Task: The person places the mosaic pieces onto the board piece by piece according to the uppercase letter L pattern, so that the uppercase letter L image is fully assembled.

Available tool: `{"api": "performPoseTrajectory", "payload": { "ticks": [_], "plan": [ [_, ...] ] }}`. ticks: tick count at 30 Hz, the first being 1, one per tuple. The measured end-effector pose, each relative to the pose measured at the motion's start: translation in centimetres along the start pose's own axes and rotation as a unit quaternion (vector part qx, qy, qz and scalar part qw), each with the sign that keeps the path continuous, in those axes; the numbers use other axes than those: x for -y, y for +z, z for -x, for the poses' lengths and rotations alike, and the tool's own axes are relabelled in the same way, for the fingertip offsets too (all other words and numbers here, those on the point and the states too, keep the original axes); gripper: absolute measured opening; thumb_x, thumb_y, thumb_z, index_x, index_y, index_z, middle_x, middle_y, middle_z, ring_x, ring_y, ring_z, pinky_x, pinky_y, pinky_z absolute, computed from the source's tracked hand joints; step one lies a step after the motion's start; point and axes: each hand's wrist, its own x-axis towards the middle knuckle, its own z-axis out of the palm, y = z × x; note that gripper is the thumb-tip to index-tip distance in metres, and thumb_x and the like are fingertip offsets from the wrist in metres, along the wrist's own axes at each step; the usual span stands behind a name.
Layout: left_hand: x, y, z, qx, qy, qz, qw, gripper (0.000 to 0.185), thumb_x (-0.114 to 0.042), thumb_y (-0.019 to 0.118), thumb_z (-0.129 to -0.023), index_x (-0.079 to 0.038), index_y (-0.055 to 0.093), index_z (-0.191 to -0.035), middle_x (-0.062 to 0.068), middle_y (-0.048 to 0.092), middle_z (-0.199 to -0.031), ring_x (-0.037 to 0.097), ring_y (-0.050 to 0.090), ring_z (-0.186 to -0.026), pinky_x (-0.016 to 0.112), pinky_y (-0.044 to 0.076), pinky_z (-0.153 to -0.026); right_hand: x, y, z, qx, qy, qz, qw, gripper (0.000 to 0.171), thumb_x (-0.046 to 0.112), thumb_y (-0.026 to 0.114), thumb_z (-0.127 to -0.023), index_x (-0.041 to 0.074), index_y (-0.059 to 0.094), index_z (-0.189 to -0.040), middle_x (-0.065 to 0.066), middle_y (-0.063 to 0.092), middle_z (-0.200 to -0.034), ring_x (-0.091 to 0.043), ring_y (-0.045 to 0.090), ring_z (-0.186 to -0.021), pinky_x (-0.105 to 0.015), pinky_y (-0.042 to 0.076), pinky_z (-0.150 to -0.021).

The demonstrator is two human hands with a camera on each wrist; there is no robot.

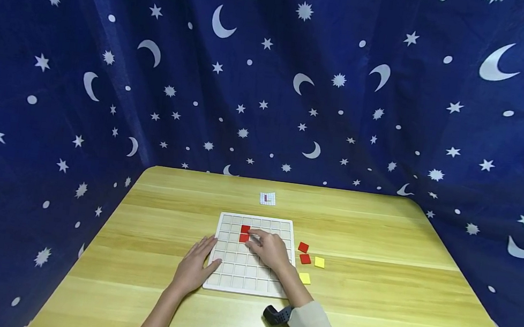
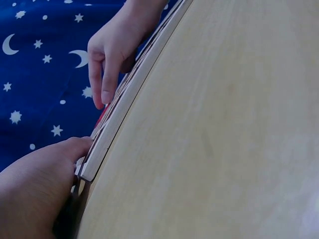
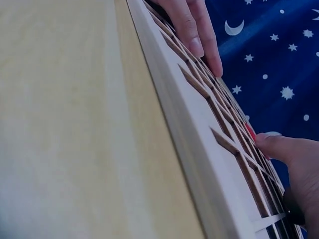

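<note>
My left hand (image 1: 194,267) lay flat, steadying the grid tray (image 1: 218,282) mid-surface. Right hand (image 1: 270,249) fingertips pressed a red tile (image 1: 244,237) into its cell. Tile looked thin, light, stiff; I'd pinch its edges.

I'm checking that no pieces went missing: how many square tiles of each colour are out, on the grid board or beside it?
Red tiles: 4, namely 2 on the board and 2 loose on the table.
Yellow tiles: 2, both loose.
Total: 6
</note>
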Motion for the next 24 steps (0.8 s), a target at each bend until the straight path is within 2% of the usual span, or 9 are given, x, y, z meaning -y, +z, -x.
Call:
{"api": "performPoseTrajectory", "payload": {
  "ticks": [2,4,7,10,13,19,24],
  "plan": [
    [0.0,0.0,0.0,0.0,-0.001,0.0,1.0,0.061,-0.037,0.061,-0.088,-0.004,0.044,-0.137,0.009,0.039,-0.143,0.027,0.029,-0.134,0.04,0.018,-0.111,-0.1,0.0,0.1,-0.007,0.0,-0.005,1.0,0.031,0.029,0.071,-0.081,0.013,0.069,-0.107,0.008,0.047,-0.045,-0.003,0.028,-0.046,-0.023,0.036,-0.043],
    [0.1,0.0,0.0,0.001,-0.001,0.001,1.0,0.061,-0.037,0.06,-0.088,-0.005,0.044,-0.137,0.009,0.039,-0.143,0.027,0.028,-0.134,0.04,0.018,-0.112,-0.3,-0.2,0.4,-0.015,-0.001,-0.012,1.0,0.029,0.028,0.071,-0.081,0.013,0.07,-0.106,0.007,0.049,-0.046,-0.002,0.027,-0.045,-0.022,0.035,-0.042],
    [0.2,0.0,0.0,0.0,0.0,0.0,1.0,0.061,-0.038,0.06,-0.088,-0.005,0.043,-0.137,0.009,0.039,-0.143,0.026,0.028,-0.134,0.04,0.018,-0.112,-0.7,-0.9,1.2,-0.036,-0.003,-0.033,0.999,0.025,0.024,0.071,-0.081,0.012,0.071,-0.103,0.011,0.043,-0.043,0.0,0.021,-0.043,-0.02,0.028,-0.039],
    [0.2,-0.1,0.0,-0.002,0.001,-0.002,1.0,0.061,-0.037,0.06,-0.088,-0.004,0.044,-0.137,0.009,0.039,-0.143,0.026,0.028,-0.134,0.039,0.018,-0.112,-1.4,-2.4,2.2,-0.048,0.006,-0.055,0.997,0.024,0.021,0.071,-0.081,0.009,0.071,-0.102,0.014,0.028,-0.042,0.001,0.015,-0.042,-0.02,0.02,-0.036],
    [0.1,-0.1,-0.1,-0.004,0.0,-0.003,1.0,0.061,-0.036,0.06,-0.088,-0.005,0.044,-0.137,0.009,0.039,-0.143,0.025,0.028,-0.134,0.038,0.017,-0.112,-2.6,-4.2,3.1,-0.057,0.028,-0.065,0.996,0.024,0.02,0.071,-0.082,0.008,0.071,-0.103,0.014,0.026,-0.045,0.001,0.015,-0.04,-0.019,0.019,-0.035],
    [0.0,-0.2,-0.1,0.001,-0.005,0.0,1.0,0.061,-0.037,0.06,-0.088,-0.005,0.043,-0.138,0.008,0.038,-0.143,0.025,0.027,-0.135,0.038,0.017,-0.112,-5.7,-7.0,4.7,-0.086,0.072,-0.039,0.993,0.024,0.016,0.073,-0.079,0.006,0.071,-0.101,0.009,0.028,-0.045,0.0,0.016,-0.04,-0.02,0.019,-0.035],
    [0.0,0.0,-0.1,0.005,-0.005,-0.002,1.0,0.061,-0.037,0.059,-0.089,-0.005,0.043,-0.138,0.009,0.038,-0.143,0.025,0.027,-0.135,0.037,0.016,-0.112,-7.4,-8.4,5.4,-0.065,0.119,-0.014,0.991,0.028,0.024,0.072,-0.081,0.008,0.071,-0.104,0.007,0.032,-0.047,-0.003,0.02,-0.04,-0.021,0.021,-0.037]
  ]
}}
